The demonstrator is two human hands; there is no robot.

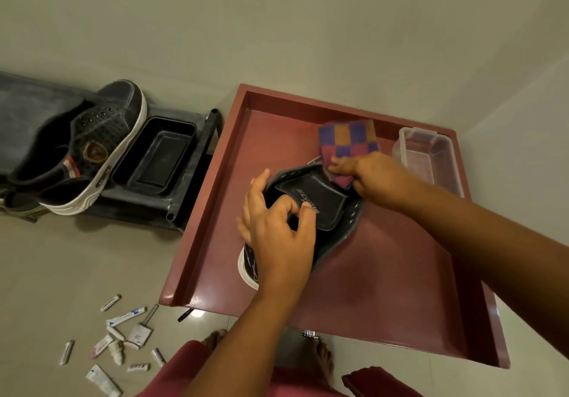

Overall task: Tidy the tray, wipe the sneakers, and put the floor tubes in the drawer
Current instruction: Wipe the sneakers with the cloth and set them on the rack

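Sneaker point(311, 211) near the middle of the tray point(400, 289), opening upward. Left hand point(277, 236) curls round its collar at the heel end; right hand point(366, 178) pinches the checked cloth point(348, 141) against the far rim. The upper looks soft and light, the sole stiffer: best steadied at collar or sole. Tubes point(123, 338) lie on the floor point(46, 273).

You stand on a pale, glossy tiled floor point(46, 273). Plain off-white walls point(277, 20) meet in a corner ahead of you.
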